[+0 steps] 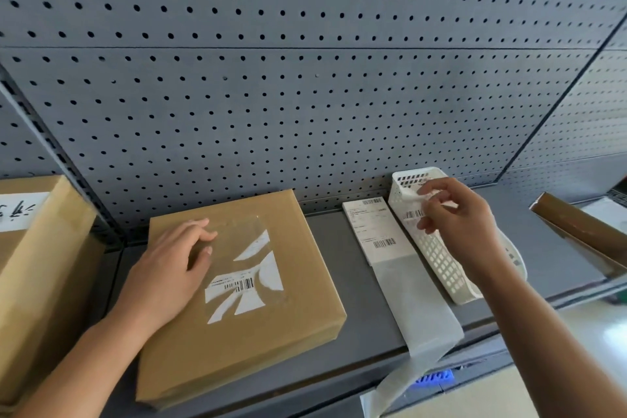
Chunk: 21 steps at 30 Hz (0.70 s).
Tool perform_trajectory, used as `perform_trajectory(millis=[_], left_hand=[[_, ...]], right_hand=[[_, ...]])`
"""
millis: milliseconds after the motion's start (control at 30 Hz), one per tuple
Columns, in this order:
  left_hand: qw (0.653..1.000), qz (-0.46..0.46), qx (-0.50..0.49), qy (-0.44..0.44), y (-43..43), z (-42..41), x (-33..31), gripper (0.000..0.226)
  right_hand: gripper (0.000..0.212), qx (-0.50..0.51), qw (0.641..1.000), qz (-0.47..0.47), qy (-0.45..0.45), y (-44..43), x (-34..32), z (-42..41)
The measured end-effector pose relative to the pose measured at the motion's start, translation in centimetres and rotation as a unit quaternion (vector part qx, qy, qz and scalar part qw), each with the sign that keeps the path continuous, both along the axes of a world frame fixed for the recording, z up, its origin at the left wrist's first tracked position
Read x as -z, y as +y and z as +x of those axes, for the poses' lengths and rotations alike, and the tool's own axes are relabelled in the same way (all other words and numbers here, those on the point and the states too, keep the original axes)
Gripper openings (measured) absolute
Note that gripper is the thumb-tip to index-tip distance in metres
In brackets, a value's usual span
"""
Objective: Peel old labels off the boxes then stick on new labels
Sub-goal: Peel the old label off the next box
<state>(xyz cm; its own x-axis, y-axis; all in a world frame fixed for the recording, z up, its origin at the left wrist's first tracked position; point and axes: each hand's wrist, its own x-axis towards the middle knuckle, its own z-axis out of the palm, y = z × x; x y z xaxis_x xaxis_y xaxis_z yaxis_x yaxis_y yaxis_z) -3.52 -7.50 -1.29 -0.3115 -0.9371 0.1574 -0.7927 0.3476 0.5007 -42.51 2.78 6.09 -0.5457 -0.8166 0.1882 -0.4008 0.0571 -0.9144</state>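
The left hand (169, 268) lies flat on the top of the brown cardboard box (271, 332), fingers loosely spread and holding nothing, most likely to keep the box from sliding on the grey shelf (325, 231) during peeling. The old label (242, 285) is only partly off: torn white patches and a barcode strip cling to the middle of the lid, so the peeling step looks unfinished. The right hand (458, 217) is raised over the white perforated basket (441, 261), thumb and fingertips pinching a torn label scrap (412, 214) with a barcode on it. Holding it there suggests the basket takes the waste. Between box and basket lies the sheet of new labels (376, 231), printed side up and near both hands. Its bare backing paper (417, 309) trails over the shelf's front edge. A second cardboard box (40, 248) stands at the far left, against the dark pegboard (305, 95).
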Motion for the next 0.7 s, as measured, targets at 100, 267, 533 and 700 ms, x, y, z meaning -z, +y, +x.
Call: perform_trajectory(millis=[100,267,533,700], left_hand=[[1.000,0.004,0.001,-0.003,-0.1,-0.1,-0.1,0.019],[1.000,0.004,0.001,-0.004,-0.1,-0.4,-0.1,0.018],[1.000,0.001,0.003,0.008,-0.1,-0.4,0.0,0.015],[1.000,0.000,0.001,0.012,-0.1,-0.2,0.2,0.015]], right_hand=[[0.022,0.044,0.998,0.032,0.009,0.2,0.5,-1.8],[0.017,0.111,0.978,0.111,0.137,0.6,1.1,-4.5],[0.012,0.115,0.936,0.158,0.291,-0.3,2.4,-8.0],[0.016,0.145,0.920,0.107,0.349,-1.6,2.6,-8.0]])
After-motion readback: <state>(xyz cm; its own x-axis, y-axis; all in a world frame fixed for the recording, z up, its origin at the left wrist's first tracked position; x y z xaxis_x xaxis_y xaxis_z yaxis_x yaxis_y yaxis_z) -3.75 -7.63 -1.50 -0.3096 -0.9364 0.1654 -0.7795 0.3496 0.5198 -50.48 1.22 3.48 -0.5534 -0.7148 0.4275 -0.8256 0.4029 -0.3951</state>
